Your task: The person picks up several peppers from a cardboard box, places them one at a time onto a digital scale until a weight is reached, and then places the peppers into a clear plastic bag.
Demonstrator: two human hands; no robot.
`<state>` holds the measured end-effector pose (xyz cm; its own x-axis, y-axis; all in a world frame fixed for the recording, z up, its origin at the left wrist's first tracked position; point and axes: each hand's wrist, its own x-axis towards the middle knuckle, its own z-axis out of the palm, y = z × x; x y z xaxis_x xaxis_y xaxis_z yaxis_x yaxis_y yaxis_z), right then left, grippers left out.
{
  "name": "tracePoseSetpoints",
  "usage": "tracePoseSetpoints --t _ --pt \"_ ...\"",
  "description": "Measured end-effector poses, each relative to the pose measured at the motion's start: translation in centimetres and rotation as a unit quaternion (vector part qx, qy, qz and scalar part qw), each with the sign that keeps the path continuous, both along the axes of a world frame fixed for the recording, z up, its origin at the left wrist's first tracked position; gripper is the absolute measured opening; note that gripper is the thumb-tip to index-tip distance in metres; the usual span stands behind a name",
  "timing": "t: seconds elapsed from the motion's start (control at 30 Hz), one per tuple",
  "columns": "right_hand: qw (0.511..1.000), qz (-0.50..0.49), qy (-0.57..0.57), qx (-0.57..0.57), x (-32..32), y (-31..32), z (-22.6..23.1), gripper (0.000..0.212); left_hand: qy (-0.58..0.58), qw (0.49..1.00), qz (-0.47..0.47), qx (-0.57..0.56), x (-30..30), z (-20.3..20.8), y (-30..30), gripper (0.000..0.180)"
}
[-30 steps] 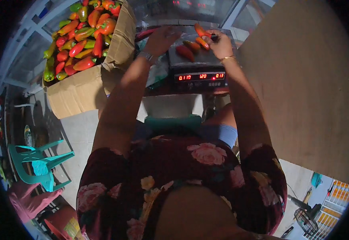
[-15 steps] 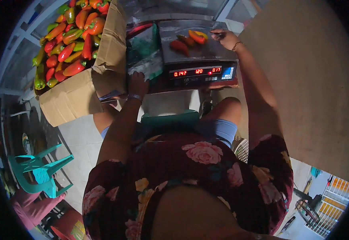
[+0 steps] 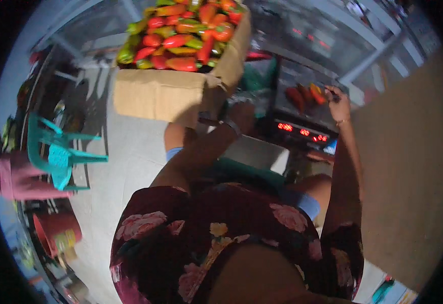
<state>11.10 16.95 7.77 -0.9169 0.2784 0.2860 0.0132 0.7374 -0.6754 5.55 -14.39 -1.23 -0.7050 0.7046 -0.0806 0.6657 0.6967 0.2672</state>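
Note:
Several red and orange peppers [image 3: 316,94] lie on the dark plate of a digital scale [image 3: 302,76], whose red display is lit. My right hand [image 3: 339,107] is at the plate's right edge beside the peppers, its fingers closed round a small dark object that I cannot make out. My left hand [image 3: 242,117] is at the near edge of the green and clear plastic bags [image 3: 257,81], left of the scale. Shadow and blur hide its fingers. A cardboard box [image 3: 160,93] full of red, orange and green peppers [image 3: 181,40] stands to the left.
A broad brown board [image 3: 404,167] spans the right side. On the left are a teal plastic chair [image 3: 61,152], pink cloth [image 3: 18,175] and a red bucket [image 3: 59,230]. Pale frame bars [image 3: 368,55] run behind the scale.
The view has swung left, so box, scale and hands appear farther right. My right hand remains at the plate's edge, my left by the bags. The scale's display reading has changed slightly.

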Motion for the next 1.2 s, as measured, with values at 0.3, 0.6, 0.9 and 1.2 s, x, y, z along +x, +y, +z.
tracePoseSetpoints --t 0.3,0.6,0.9,1.2 --pt "0.928 0.282 0.244 0.022 -8.9 -25.4 6.0 0.022 0.246 0.895 0.222 0.299 -3.4 20.8 -16.4 0.017" --pt "0.944 0.284 0.107 0.133 -11.3 -33.7 7.0 0.031 0.250 0.962 0.103 0.046 -15.1 18.9 -18.0 0.034" --pt "0.959 0.121 0.255 -0.024 -0.2 -20.2 1.4 0.032 0.197 0.883 -0.009 0.425 -1.7 20.6 -2.3 0.025" --pt "0.912 -0.296 0.167 -0.230 20.1 -1.5 -1.9 0.016 -0.019 0.969 0.084 0.231 -10.0 2.7 13.3 0.044"
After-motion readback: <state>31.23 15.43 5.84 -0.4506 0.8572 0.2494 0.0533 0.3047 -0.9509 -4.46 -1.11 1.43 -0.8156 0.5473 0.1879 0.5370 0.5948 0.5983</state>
